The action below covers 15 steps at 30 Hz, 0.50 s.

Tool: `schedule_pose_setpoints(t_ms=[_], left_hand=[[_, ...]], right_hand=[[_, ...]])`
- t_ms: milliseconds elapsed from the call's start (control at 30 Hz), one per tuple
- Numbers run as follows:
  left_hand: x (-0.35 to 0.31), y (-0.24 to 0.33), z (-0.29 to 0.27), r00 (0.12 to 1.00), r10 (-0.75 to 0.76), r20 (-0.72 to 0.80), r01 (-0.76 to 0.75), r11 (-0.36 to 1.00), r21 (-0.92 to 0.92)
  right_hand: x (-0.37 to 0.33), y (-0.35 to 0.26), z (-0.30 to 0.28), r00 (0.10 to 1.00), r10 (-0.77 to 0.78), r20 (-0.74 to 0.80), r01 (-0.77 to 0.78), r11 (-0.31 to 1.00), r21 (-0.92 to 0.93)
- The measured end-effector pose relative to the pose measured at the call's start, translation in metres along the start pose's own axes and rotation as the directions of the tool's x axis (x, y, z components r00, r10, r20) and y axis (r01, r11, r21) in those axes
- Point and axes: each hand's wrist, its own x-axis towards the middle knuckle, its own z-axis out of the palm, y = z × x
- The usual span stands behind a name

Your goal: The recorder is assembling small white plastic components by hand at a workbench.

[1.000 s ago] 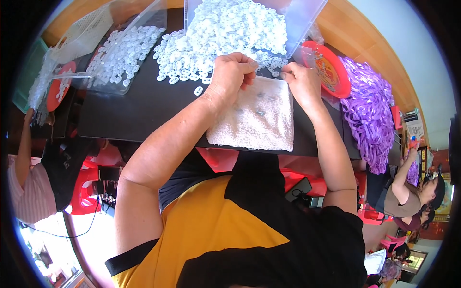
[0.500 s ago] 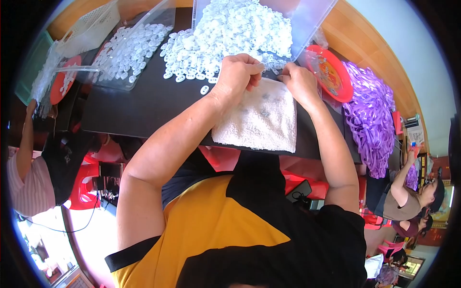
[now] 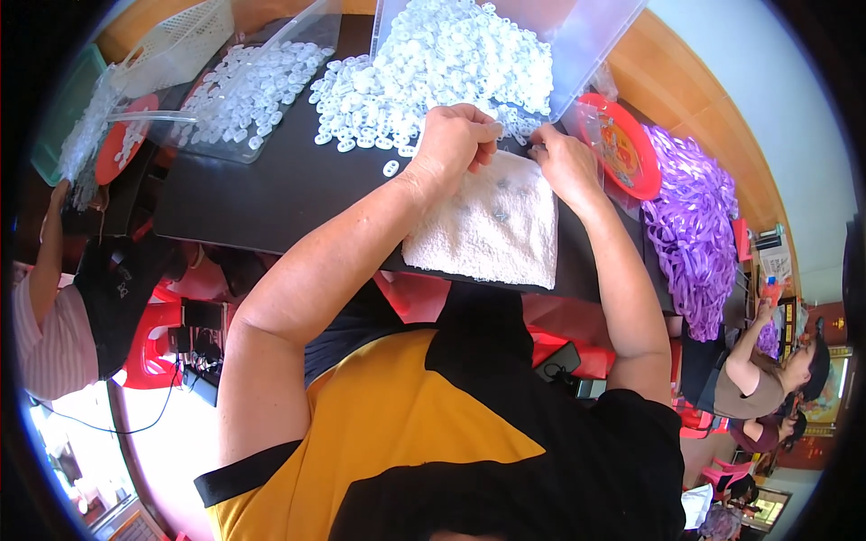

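My left hand is closed, its thumb and fingers pinched together above the far edge of a folded white towel. What it holds, if anything, is too small to make out. Across a short gap, my right hand bends over the towel's far right corner, fingertips drawn together; their contents are hidden. A few small greyish bits lie on the towel. Just beyond my hands, small white oval plastic pieces with holes spill from a clear plastic bin. One loose piece sits left of my left wrist.
At left are a bag of white pieces, a white basket and a red plate. A red tray and a purple ribbon heap stand at right. People work at both sides of the dark table.
Both hands stay nearly in place, with slight finger movement. The whole view has shifted a little.
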Motion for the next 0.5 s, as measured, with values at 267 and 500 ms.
schedule_pose_setpoints(t_ms=[267, 500], left_hand=[[-0.001, 0.003, -0.001, 1.000, 0.010, -0.003, -0.010, 1.000, -0.001], [-0.001, 0.001, 0.001, 1.000, -0.011, 0.007, 0.011, 1.000, 0.003]], right_hand=[[0.004, -0.002, -0.008, 0.996, 0.012, 0.092, -0.010, 1.000, -0.017], [-0.008, -0.001, -0.008, 0.968, -0.114, -0.222, 0.116, 0.993, -0.004]])
